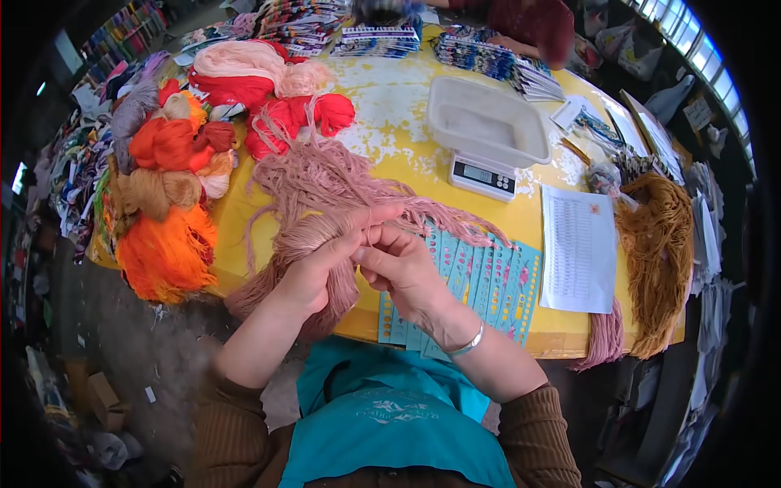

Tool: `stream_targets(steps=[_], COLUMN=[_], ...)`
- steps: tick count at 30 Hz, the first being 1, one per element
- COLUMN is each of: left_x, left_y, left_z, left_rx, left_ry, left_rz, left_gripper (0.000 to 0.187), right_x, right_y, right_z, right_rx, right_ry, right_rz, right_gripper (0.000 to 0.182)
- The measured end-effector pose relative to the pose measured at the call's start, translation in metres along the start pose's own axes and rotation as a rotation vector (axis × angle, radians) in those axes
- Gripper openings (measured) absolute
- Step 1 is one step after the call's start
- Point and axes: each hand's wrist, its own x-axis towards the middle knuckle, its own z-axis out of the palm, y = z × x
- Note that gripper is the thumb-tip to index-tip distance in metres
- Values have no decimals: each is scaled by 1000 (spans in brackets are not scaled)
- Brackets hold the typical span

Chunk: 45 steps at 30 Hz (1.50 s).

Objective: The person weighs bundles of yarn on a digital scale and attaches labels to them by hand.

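Note:
A hank of dusty-pink thread [307,237] hangs over the table's front edge, with my left hand [324,268] closed around it and the index finger pointing right. Close beside it, the fingers of my right hand [403,271] are pinched together at a thin strand by the left fingertips; the strand's ends are hard to make out. Behind my hands lies a loose spread of the same pink thread [321,175]. Printed turquoise cards [480,281] with rows of holes lie overlapped under and right of my right hand.
A clear plastic tub [488,122] sits on a digital scale [483,176]. A printed sheet [578,248] and brown thread [657,260] lie right. Orange thread [167,252] and red thread [325,114] are piled left. Another person's sleeve [533,28] shows beyond stacked cards [476,53].

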Motion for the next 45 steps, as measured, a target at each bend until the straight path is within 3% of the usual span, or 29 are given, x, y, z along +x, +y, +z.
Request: stream_targets(steps=[6,8,17,20,23,27,32,39,45], left_x=[-9,-12,-30,-34,-38,-42,-44,-45,-46], left_y=[-2,-1,1,10,13,14,16,16,17], left_z=[-4,3,-4,-2,-7,-9,-6,-12,-15], left_rx=[36,-143,-257,-288,-224,-217,-204,-226,-29], left_ry=[-89,-35,131,162,197,202,165,168,232], left_rz=[-71,-47,-92,-93,-109,-118,-42,-19,36], left_gripper=[69,67,48,48,49,50,50,48,43], right_x=[-10,-12,-18,-18,-18,-13,-12,-11,-13], right_y=[6,6,-6,-14,-21,-14,-9,-7,-8], right_z=[2,-2,3,8,14,22,28,29,32], right_rx=[179,218,264,175,-310,-384,-272,-295,-77], right_ry=[55,35,-19,-71,-71,-66,38,22,29], right_rz=[3,11,-4,92,56,-60,-18,-96,-55], right_gripper=[5,3,4,8,13,12,10,7,8])
